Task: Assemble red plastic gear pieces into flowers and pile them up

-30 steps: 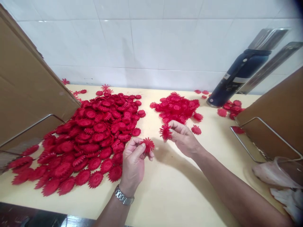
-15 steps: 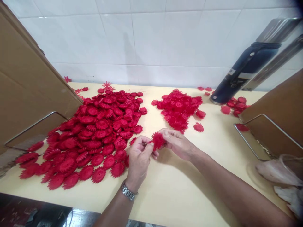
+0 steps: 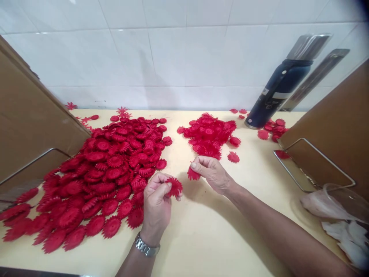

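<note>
Between thumb and fingers, my left hand (image 3: 158, 198) pinches a red flower-shaped piece (image 3: 175, 187) with a fringed edge. My right hand (image 3: 212, 172) pinches another red fringed piece (image 3: 193, 174), a short gap away from the first. Both hands are held over the pale table (image 3: 196, 246). To the left of my left hand lies a large heap of red fringed discs (image 3: 112, 173), several of them thick or stacked. Beyond my right hand sits a smaller pile of red fringed pieces (image 3: 209, 132).
Cardboard boxes stand at the left (image 3: 34, 104) and right (image 3: 331, 127), each beside bent metal wire. A dark blue bottle (image 3: 276, 92) stands near the tiled wall (image 3: 167, 57). At the right edge lie a clear plastic cup (image 3: 331, 204) and crumpled white tissue (image 3: 348, 238).
My hands have drawn apart; before, they met at one red piece. Now each holds a separate piece, the left hand lower and further left. The whole view has shifted slightly.
</note>
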`<state>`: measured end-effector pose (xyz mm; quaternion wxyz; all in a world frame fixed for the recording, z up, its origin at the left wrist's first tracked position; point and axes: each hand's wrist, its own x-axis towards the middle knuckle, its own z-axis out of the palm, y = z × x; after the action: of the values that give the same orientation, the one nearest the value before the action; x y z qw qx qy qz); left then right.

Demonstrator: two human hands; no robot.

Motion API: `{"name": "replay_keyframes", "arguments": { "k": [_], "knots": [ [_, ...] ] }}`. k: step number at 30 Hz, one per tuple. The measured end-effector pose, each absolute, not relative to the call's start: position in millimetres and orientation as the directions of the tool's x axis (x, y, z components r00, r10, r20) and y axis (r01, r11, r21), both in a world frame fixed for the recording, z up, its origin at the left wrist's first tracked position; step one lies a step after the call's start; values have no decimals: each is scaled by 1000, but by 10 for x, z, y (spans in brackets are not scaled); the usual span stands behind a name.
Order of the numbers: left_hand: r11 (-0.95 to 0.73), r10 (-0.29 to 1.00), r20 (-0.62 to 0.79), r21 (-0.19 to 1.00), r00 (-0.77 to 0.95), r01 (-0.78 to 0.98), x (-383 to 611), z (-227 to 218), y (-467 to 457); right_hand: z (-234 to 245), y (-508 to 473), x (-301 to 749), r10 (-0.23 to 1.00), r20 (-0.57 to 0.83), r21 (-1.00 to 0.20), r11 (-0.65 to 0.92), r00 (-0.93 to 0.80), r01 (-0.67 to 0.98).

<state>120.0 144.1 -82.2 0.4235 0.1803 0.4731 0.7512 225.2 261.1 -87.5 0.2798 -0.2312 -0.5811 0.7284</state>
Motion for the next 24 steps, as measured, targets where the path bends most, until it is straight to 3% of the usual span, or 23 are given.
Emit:
{"name": "replay_keyframes", "arguments": {
  "k": [9, 12, 16, 21, 24],
  "knots": [
    [-58, 869, -122, 937, -479, -344, 1257, -808, 1443, -813, 2497, 2250, 630, 20, -999, -14, -776, -37],
    [-1, 895, -98, 975, -435, -221, 1294, -827, 1459, -796, 2446, 2251, 598, 10, -996, -61, -802, -58],
    [-33, 858, -27, 994, -513, -108, 1318, -858, 1458, -805, 2403, 2218, 533, 63, -974, -153, -844, -170],
    [-125, 757, -52, 967, -651, -223, 1246, -766, 1453, -814, 2597, 2239, 804, 151, -976, 28, -576, -217],
    [-89, 765, -35, 983, -643, -159, 1208, -637, 1628, -740, 2899, 2409, 895, 276, -957, 290, -350, -13]
  ]
}}
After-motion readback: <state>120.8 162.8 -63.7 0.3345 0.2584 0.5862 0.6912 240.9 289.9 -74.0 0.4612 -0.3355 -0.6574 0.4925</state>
